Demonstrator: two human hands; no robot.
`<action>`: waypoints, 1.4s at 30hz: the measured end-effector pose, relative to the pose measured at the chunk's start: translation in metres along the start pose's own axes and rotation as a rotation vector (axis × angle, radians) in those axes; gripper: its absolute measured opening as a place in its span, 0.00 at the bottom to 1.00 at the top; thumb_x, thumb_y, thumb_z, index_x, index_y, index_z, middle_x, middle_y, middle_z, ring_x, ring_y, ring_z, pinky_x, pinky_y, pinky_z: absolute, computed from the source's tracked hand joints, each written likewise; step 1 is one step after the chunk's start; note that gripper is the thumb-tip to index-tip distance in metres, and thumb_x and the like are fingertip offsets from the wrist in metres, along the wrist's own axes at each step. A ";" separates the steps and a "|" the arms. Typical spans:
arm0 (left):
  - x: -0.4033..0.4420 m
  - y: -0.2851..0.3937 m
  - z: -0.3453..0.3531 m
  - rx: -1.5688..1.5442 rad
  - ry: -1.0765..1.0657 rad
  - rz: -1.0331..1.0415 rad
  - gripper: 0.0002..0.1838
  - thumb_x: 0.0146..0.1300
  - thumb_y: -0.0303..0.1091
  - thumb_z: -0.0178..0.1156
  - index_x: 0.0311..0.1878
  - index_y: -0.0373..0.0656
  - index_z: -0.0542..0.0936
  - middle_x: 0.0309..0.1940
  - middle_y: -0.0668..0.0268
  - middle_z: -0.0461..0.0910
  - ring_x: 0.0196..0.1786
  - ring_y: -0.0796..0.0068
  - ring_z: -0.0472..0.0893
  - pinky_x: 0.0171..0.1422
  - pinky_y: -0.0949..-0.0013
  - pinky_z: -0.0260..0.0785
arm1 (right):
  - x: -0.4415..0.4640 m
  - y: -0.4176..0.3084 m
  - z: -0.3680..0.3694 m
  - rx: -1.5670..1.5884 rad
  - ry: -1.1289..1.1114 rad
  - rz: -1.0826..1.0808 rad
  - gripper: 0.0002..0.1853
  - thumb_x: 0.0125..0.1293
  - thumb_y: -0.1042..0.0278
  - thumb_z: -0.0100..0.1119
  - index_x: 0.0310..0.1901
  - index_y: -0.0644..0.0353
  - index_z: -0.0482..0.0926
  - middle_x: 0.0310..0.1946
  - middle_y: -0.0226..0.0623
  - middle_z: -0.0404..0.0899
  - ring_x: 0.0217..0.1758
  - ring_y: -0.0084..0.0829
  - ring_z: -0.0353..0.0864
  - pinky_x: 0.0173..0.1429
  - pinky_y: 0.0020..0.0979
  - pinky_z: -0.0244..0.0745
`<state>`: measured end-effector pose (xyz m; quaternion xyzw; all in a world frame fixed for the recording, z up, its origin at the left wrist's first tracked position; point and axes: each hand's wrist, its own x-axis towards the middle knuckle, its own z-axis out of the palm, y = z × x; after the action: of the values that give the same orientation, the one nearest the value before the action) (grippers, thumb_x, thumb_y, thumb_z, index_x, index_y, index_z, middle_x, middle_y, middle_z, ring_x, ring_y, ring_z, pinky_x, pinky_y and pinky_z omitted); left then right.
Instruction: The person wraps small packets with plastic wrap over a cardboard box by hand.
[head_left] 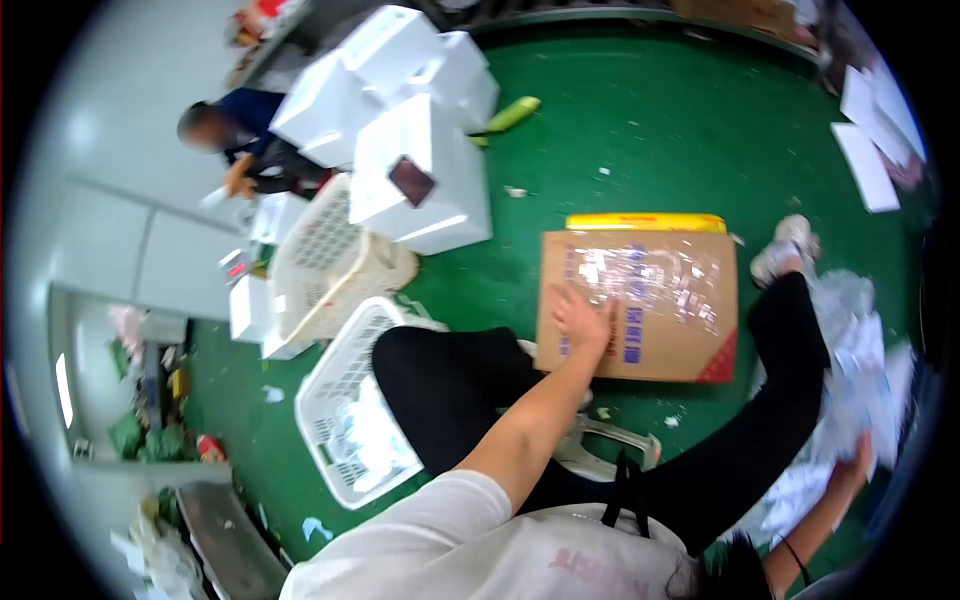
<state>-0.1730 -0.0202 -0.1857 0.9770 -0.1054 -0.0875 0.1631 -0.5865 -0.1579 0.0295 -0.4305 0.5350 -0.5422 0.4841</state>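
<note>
A brown cardboard box (680, 290) with blue printing and shiny clear tape stands in front of me on the green floor. My left hand (580, 318) lies on its top near the left side, fingers spread and holding nothing. Far to the right, my right hand (855, 460) reaches down to a heap of clear plastic bags (845, 390) and touches it. Its fingers are small and blurred, so its grip does not show. Behind the box's far edge a yellow packet or strip (645, 222) sticks out.
Left of my knee stands a white plastic basket (310, 410) with pale plastic inside, beside a larger basket (325, 235). White foam boxes (395, 190) are stacked beyond. Another person (245, 130) is at the upper left. White sheets (865, 165) lie at the far right.
</note>
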 end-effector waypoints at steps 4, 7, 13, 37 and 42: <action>-0.017 0.001 0.006 -0.223 0.170 0.075 0.20 0.54 0.42 0.71 0.47 0.45 0.78 0.69 0.52 0.62 0.72 0.49 0.60 0.74 0.48 0.48 | -0.022 0.006 0.221 -0.599 -0.774 -0.565 0.46 0.42 0.69 0.73 0.68 0.59 0.67 0.58 0.45 0.74 0.62 0.42 0.74 0.66 0.38 0.68; -0.003 0.002 0.010 -0.361 0.157 0.063 0.11 0.55 0.40 0.68 0.36 0.44 0.81 0.54 0.56 0.76 0.60 0.56 0.73 0.67 0.51 0.56 | -0.042 0.090 0.330 -1.034 -0.884 -0.815 0.49 0.40 0.58 0.76 0.70 0.37 0.67 0.60 0.54 0.68 0.61 0.51 0.70 0.64 0.48 0.66; 0.015 -0.032 0.001 -0.660 -0.029 -0.030 0.09 0.60 0.34 0.63 0.37 0.39 0.78 0.28 0.58 0.80 0.31 0.57 0.80 0.46 0.57 0.71 | -0.043 0.189 0.370 -1.176 -1.125 -0.899 0.59 0.39 0.44 0.78 0.75 0.43 0.57 0.70 0.52 0.59 0.75 0.51 0.55 0.71 0.55 0.55; 0.005 -0.011 -0.003 -0.197 0.016 0.071 0.24 0.63 0.46 0.63 0.55 0.38 0.73 0.50 0.49 0.75 0.56 0.50 0.75 0.60 0.51 0.67 | -0.001 0.173 0.215 -0.164 -0.552 0.688 0.06 0.64 0.66 0.58 0.34 0.59 0.78 0.25 0.30 0.79 0.23 0.22 0.76 0.28 0.23 0.74; 0.008 0.000 0.006 -0.107 0.137 0.132 0.17 0.66 0.42 0.60 0.51 0.43 0.74 0.45 0.55 0.76 0.53 0.55 0.76 0.55 0.52 0.69 | 0.006 0.221 0.205 -0.090 -0.520 0.710 0.05 0.66 0.67 0.62 0.35 0.58 0.78 0.23 0.26 0.77 0.22 0.18 0.75 0.24 0.16 0.72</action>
<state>-0.1670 -0.0238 -0.1920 0.9616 -0.1533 -0.0152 0.2270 -0.3712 -0.1878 -0.1793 -0.3628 0.5333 -0.1923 0.7395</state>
